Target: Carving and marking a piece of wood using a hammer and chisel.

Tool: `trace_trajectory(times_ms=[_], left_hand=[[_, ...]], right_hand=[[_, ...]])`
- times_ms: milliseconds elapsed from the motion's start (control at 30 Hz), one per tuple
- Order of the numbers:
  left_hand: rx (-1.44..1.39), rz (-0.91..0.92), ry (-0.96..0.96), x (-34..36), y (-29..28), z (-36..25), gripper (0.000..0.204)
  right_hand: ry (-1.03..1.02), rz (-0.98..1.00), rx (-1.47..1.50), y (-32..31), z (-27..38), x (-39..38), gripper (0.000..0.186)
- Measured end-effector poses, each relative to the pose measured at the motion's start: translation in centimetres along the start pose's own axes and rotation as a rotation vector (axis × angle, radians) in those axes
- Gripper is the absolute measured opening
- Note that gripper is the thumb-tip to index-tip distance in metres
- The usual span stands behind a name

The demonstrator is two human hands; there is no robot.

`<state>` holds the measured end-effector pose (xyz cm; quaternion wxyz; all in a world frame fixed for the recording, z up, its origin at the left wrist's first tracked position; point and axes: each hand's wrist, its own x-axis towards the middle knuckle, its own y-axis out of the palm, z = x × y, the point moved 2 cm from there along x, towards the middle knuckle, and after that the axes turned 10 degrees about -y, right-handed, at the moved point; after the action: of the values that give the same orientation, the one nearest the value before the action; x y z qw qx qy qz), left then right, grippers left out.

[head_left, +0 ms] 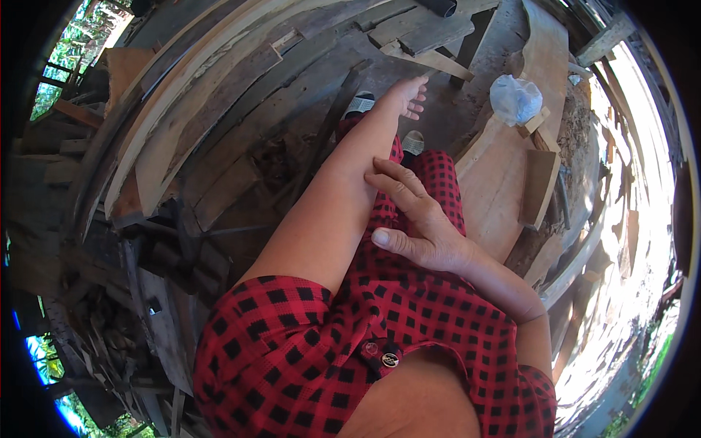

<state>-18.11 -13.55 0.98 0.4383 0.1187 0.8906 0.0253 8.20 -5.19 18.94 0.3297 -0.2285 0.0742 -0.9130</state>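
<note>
Bare left hand (411, 98) upper centre, fingers loosely apart; bare right hand (432, 225) mid-frame, fingers wide, at left forearm (349, 169); nothing held, progress unclear.

- A woodworking shed, by the look of it, with sides partly open to daylight
- Long boards (234, 82) layered over here on the left
- A broad pale plank (495, 179) and a thin pale strip (442, 65) across the way
- Scrap wood (109, 332) heaped in the shadows
- Greenery (79, 35) showing just outside
</note>
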Motion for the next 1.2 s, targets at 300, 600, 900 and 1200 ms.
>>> trace_trajectory(times_ms=[300,600,900,1200], left_hand=[[0.178,-0.130,0.067,0.2,-2.5,-1.0,0.060],[0.390,-0.175,0.101,-0.9,-2.3,-1.2,0.064],[0.530,-0.308,0.151,-1.4,-2.2,-0.4,0.062],[0.543,-0.388,0.222,-0.1,-2.3,-1.8,0.062]], right_hand=[[-0.033,-0.112,0.321,-1.4,0.6,3.0,0.048],[-0.209,0.026,0.142,0.7,2.8,4.0,0.045],[-0.075,-0.167,-0.144,1.6,0.8,2.5,0.043],[-0.014,-0.103,0.208,-0.6,-0.3,3.4,0.034]])
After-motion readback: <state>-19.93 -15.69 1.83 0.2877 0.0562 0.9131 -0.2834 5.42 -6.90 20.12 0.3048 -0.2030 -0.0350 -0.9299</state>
